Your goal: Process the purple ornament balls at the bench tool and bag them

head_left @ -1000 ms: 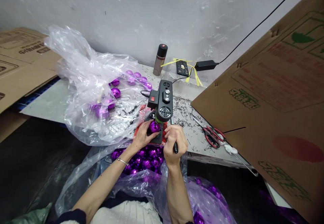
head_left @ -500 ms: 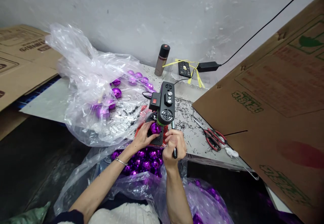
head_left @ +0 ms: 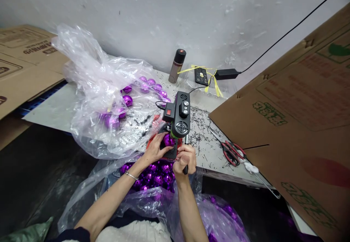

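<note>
A small black bench machine (head_left: 181,114) with two round vents and a red switch stands near the table's front edge. Under its head sits a shiny purple ball ornament (head_left: 168,140). My left hand (head_left: 155,149) holds that ball, thumb on the near side and fingers on the far side. My right hand (head_left: 185,159) is wrapped round the machine's lever handle (head_left: 186,169). Below both hands, a clear plastic bag holds many faceted purple balls (head_left: 157,176). Where the ball meets the machine's head is partly hidden.
More purple balls (head_left: 127,100) lie in a clear plastic bag (head_left: 93,96) on the left. Behind stand a spray can (head_left: 177,66) and a black power adapter (head_left: 226,74). Red-handled scissors (head_left: 232,152) lie beside a large cardboard box (head_left: 295,125). Black scraps litter the table (head_left: 207,154).
My right hand has shifted slightly left and down with the lever handle. My left hand still holds the ball under the machine; the whole view has moved a little.
</note>
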The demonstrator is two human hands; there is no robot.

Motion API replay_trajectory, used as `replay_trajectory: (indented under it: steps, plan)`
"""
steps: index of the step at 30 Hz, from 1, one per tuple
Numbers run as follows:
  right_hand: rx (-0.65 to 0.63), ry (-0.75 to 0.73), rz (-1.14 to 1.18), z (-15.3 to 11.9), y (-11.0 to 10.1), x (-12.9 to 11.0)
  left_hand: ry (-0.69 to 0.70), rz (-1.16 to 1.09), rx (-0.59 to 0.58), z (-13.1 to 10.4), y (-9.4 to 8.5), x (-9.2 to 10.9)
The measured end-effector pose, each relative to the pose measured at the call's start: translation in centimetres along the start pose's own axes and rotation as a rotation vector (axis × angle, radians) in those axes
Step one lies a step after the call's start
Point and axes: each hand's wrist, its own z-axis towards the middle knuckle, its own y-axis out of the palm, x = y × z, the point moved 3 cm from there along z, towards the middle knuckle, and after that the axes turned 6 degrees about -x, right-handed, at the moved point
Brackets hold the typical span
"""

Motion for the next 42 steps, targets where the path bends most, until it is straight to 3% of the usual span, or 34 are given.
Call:
replay_trajectory:
  steps: [21,26,30,33,35,38,42]
  plan:
    - [-0.029,-0.034,-0.023,-1.4,0.2,0.9,0.033,-0.036,0.053,0.0,0.7,-0.5]
    - [-0.014,0.121,-0.012,1.6,-0.6,-0.8,0.021,-0.057,0.027,0.1,0.5,-0.2]
    - [-0.046,0.225,0.015,4.6,-1.5,-2.1,0.072,-0.023,-0.004,-2.3,-0.3,0.9]
    - [-0.053,0.191,0.022,4.8,-1.5,-2.2,0.088,0.045,-0.017,-4.4,-2.2,1.5]
    - [-0.055,0.154,0.012,4.2,-1.3,-2.1,0.004,0.128,0.022,-4.5,-4.6,1.0]
    - [-0.040,0.128,0.008,3.3,-1.0,-1.9,-0.183,0.277,0.114,-2.1,-9.8,-1.3]
    - [-0.057,0.110,0.006,3.0,-1.0,-1.8,-0.281,0.366,0.209,2.3,-16.0,-4.8]
